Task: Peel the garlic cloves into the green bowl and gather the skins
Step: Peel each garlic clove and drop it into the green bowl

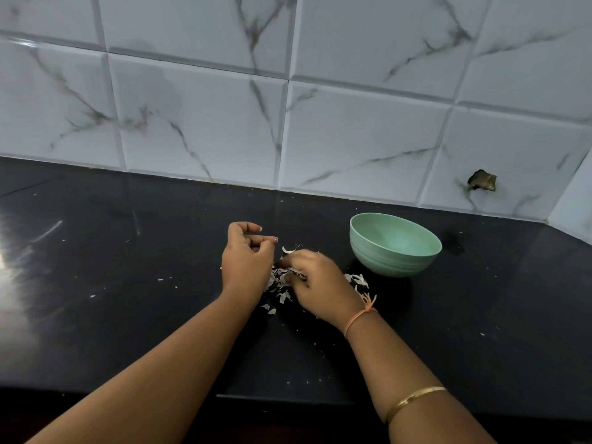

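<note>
**Hands at the skin pile**

Your left hand (pixel 248 257) has curled fingers with nothing visible in them. Your right hand (pixel 317 283), blurred, touches the garlic skins (pixel 283 296); grip unclear. The green bowl (pixel 394 261) stands near on the surface (pixel 128 299).

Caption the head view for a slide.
Left hand and right hand over garlic skins beside green bowl on black counter.

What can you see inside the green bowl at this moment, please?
Only the bare far inner wall of the green bowl shows. Its near wall hides the bottom, so whether peeled cloves lie there cannot be told.
</note>
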The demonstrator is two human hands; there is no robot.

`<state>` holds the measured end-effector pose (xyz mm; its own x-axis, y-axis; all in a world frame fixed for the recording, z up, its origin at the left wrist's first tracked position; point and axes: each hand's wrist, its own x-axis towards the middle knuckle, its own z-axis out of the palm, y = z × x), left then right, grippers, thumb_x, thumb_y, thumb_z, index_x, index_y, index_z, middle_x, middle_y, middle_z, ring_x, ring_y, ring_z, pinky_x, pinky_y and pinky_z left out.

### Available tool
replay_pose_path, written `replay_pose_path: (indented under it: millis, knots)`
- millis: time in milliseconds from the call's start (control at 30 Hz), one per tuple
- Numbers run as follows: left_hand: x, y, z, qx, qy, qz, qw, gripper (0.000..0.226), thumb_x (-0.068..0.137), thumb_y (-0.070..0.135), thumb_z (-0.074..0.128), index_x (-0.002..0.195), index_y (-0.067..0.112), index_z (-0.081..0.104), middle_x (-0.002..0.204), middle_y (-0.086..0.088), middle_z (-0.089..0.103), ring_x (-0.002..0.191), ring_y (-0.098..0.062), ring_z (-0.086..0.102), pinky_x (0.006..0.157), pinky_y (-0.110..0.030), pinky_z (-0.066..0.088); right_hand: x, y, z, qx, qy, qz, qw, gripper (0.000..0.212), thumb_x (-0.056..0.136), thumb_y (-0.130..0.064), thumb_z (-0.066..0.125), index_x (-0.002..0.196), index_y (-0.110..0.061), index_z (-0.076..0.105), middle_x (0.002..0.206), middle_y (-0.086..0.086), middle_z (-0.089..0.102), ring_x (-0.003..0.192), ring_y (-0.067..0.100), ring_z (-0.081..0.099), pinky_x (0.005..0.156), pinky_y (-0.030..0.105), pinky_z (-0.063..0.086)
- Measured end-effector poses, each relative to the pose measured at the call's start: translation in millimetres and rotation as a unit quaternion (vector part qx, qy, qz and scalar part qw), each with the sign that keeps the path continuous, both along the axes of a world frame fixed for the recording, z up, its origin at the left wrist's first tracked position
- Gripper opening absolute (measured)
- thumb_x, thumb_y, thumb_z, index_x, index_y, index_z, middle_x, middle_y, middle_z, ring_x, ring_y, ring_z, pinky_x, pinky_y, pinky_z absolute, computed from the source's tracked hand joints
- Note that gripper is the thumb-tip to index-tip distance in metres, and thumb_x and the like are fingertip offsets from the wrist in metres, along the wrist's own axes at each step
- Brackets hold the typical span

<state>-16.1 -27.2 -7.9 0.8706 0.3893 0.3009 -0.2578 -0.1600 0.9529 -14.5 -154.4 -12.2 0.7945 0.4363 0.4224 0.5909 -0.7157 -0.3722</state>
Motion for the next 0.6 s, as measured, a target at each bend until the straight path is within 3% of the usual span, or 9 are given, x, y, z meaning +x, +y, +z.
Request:
replay_pose_path:
  millis: [67, 133, 267, 400, 500, 600]
  knots:
    - [-0.2, 0.2, -0.1, 0.0, -0.002, 0.002, 1.0, 0.021, 0.088, 0.006, 0.053, 0.104, 0.017, 0.045, 0.089, 0.004, 0.07, 0.079, -0.016, 0.065, 0.066, -0.021, 0.049, -0.1, 3.6, -0.2, -0.089, 0.008, -0.003, 0.996, 0.031, 0.088, -0.008, 0.048, 0.112, -0.017, 0.064, 0.116, 0.003, 0.059, 0.111, 0.025, 0.05, 0.093, 0.038, 0.041]
    - [-0.2, 0.0, -0.1, 0.001, -0.002, 0.005, 1.0, 0.021, 0.088, 0.006, 0.054, 0.103, 0.018, 0.045, 0.087, 0.006, 0.07, 0.08, -0.018, 0.065, 0.069, -0.025, 0.051, 0.5, 2.9, 0.2, -0.102, 0.019, -0.016, 0.995, 0.031, 0.089, -0.008, 0.047, 0.112, -0.018, 0.065, 0.116, 0.003, 0.058, 0.112, 0.024, 0.049, 0.094, 0.037, 0.041]
    - [-0.1, 0.1, -0.3, 0.003, 0.001, 0.006, 1.0, 0.021, 0.088, 0.007, 0.054, 0.103, 0.019, 0.045, 0.086, 0.007, 0.069, 0.081, -0.019, 0.065, 0.073, -0.029, 0.052, 2.2, -1.8, -1.1, 0.002, 0.034, -0.022, 0.999, 0.029, 0.086, -0.002, 0.052, 0.107, -0.015, 0.067, 0.107, 0.005, 0.061, 0.103, 0.022, 0.056, 0.089, 0.032, 0.045]
    - [-0.7, 0.6, 0.8, -0.008, -0.003, 0.006, 1.0, 0.021, 0.09, 0.006, 0.053, 0.104, 0.018, 0.044, 0.089, 0.005, 0.069, 0.071, -0.013, 0.061, 0.052, -0.012, 0.047, 0.3, -6.8, 2.5, 0.121, 0.031, -0.051, 0.991, 0.024, 0.086, 0.0, 0.054, 0.103, -0.012, 0.068, 0.097, 0.0, 0.059, 0.086, 0.009, 0.058, 0.08, 0.019, 0.046]
    - [-0.3, 1.4, 1.3, -0.024, 0.0, 0.013, 1.0, 0.021, 0.089, 0.006, 0.053, 0.103, 0.019, 0.045, 0.087, 0.005, 0.069, 0.076, -0.016, 0.063, 0.062, -0.022, 0.052, -0.4, -8.6, 5.2, 0.19, 0.023, -0.069, 0.979, 0.021, 0.085, 0.003, 0.054, 0.093, -0.008, 0.07, 0.091, -0.002, 0.057, 0.073, -0.001, 0.053, 0.069, 0.004, 0.041]
    - [-0.7, 1.9, 1.9, -0.048, 0.006, 0.019, 0.999, 0.021, 0.089, 0.007, 0.054, 0.104, 0.018, 0.045, 0.084, 0.007, 0.069, 0.077, -0.012, 0.063, 0.065, -0.024, 0.049, 0.7, -10.6, 4.8, 0.208, 0.029, -0.089, 0.974, 0.023, 0.086, 0.006, 0.05, 0.088, -0.005, 0.071, 0.087, 0.0, 0.059, 0.067, -0.002, 0.053, 0.062, 0.006, 0.043]
